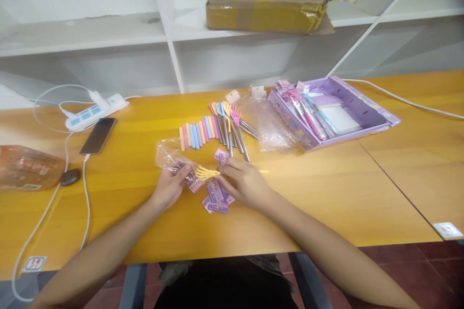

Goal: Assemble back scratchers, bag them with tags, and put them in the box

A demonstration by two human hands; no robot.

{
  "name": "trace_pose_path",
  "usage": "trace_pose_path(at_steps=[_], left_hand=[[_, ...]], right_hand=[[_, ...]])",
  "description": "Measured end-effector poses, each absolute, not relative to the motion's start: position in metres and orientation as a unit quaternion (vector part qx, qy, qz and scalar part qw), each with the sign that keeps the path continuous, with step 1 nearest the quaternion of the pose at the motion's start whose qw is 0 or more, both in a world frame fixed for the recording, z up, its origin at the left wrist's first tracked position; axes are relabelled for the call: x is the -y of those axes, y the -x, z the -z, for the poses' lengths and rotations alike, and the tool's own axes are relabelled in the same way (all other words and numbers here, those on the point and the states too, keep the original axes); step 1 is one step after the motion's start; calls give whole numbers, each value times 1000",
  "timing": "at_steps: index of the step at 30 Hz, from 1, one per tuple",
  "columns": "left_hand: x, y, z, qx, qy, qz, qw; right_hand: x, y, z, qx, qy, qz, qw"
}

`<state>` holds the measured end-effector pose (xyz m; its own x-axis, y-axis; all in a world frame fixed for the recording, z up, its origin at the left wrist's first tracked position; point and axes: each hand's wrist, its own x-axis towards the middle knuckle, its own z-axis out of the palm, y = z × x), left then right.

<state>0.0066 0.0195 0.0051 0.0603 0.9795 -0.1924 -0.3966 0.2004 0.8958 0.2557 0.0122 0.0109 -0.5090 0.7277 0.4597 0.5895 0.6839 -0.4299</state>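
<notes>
My left hand (171, 188) grips a clear plastic bag (173, 155), its fingers closed on the bag's lower edge. In my right hand (246, 183) is a yellow back scratcher (206, 173), its claw-shaped head pointing left toward the bag's opening. A yellow end shows beyond the right hand. Whether the head is inside the bag I cannot tell. Beneath and between my hands lie several purple and pink printed cards (216, 197). Just behind are a row of pastel handle pieces (198, 133) and a pile of back scratchers (232, 128) with metal rods.
At right sits a purple display box (366, 106) with packaged back scratchers (308, 113), beside flat clear bags (270, 128). On the left are a power strip (97, 112), phone (97, 136), cables and orange package (31, 168). A taped carton (268, 7) rests on the shelf.
</notes>
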Motion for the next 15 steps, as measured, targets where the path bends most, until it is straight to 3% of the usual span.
trace_pose_path(at_steps=[15], left_hand=[[-21, -4, -2, -440, -380, -518, 627]], right_hand=[[-11, -257, -8, 846, 373, -175, 339]])
